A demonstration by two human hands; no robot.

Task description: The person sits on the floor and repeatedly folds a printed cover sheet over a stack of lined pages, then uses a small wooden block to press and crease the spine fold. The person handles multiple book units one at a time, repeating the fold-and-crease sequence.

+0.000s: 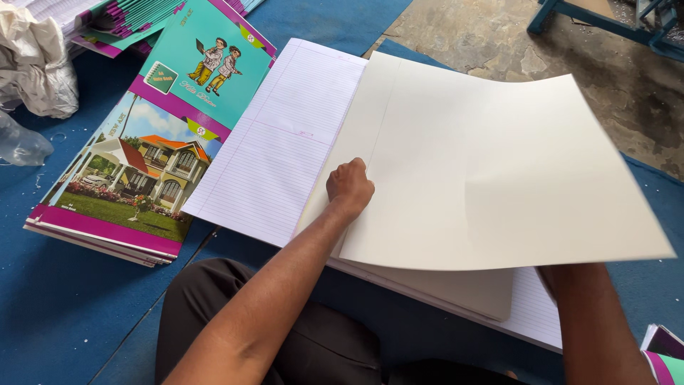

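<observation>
Head view. The left hand (349, 187) is seen closed into a loose fist and pressed, knuckles down, on the crease of a stack of ruled sheets (281, 142) spread on the blue floor mat (64, 314). Nothing is gripped in it; the paper is only pinned.

To the right of that hand, and partly over it, a large blank cream sheet (499, 164) is held raised and gently bowed. Its near right corner is carried from beneath by the right forearm (591, 321). The right hand itself is hidden under the sheet, so how far it is open cannot be told.

Well to the left of the left hand, a pile of printed notebook covers (135, 178) is laid out, one with a house picture and one teal with two cartoon figures. Beyond it lie crumpled white paper (35, 64) and a clear plastic bottle (21, 146).

For a clean result, the fist is judged best kept on the crease while the cream sheet is squared to the stack's edges.
</observation>
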